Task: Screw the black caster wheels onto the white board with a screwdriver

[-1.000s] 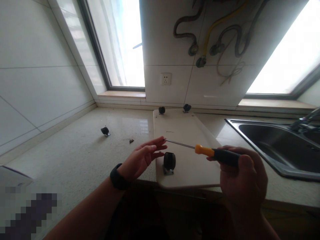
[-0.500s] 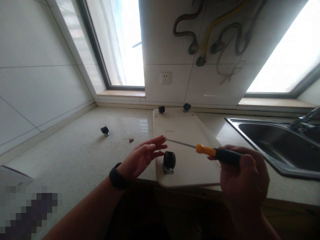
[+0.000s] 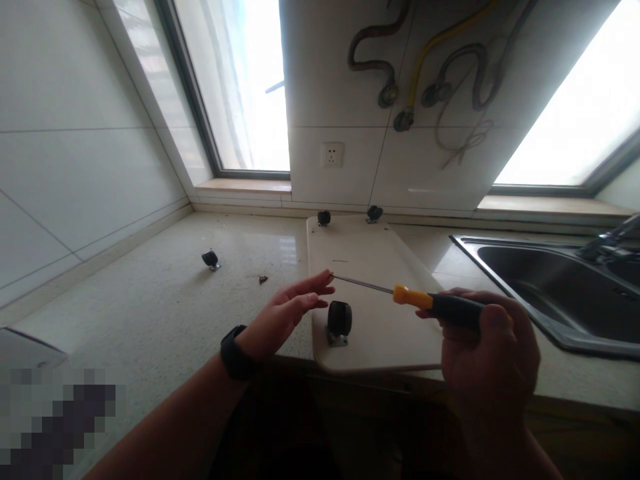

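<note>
My right hand (image 3: 490,353) is wrapped round the black and yellow handle of a screwdriver (image 3: 415,297), whose thin shaft points left. The tip meets the fingertips of my left hand (image 3: 290,310); whether a screw sits there is too small to tell. My left fingers are stretched out and apart. Just below them a black caster wheel (image 3: 340,320) stands on its metal plate at the near left corner of a white board (image 3: 385,340). Two more casters, one left (image 3: 324,218) and one right (image 3: 374,213), stand at the board's far end.
Left of the board, a loose caster (image 3: 211,259) and a small pile of screws (image 3: 263,279) lie on the speckled countertop (image 3: 165,320). A steel sink (image 3: 555,293) is set into the counter at right. Pipes (image 3: 370,65) and a socket (image 3: 332,155) are on the wall.
Both hands hold nearly the same pose at the screwdriver. My left lower fingers have drawn slightly closer together; the casters and board stay put.
</note>
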The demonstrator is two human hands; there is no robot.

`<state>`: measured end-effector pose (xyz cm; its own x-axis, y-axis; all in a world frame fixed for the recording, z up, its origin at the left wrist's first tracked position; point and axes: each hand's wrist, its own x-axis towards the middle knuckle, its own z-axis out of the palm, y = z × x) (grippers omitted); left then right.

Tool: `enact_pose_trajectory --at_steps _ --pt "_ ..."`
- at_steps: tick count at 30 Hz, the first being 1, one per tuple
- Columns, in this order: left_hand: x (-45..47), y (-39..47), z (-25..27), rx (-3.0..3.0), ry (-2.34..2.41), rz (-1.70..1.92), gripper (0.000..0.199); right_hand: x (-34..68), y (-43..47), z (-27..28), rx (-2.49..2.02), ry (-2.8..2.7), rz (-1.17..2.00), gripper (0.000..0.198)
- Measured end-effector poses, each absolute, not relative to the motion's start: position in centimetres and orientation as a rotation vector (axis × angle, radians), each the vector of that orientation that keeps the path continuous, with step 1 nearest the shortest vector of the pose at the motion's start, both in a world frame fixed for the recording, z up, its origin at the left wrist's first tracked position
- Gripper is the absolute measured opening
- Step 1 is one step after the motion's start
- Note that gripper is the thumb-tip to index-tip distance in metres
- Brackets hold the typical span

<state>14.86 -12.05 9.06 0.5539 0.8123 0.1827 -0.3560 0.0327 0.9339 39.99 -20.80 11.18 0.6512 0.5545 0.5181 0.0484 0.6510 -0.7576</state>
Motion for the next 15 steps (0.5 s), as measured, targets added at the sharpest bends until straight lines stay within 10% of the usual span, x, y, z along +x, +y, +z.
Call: enact_pose_trajectory --at_steps 15 --pt "15.24 -12.53 8.89 1.590 0.663 1.038 0.055 40.72 -19.92 10.41 -0.803 -0.665 0.475 0.027"
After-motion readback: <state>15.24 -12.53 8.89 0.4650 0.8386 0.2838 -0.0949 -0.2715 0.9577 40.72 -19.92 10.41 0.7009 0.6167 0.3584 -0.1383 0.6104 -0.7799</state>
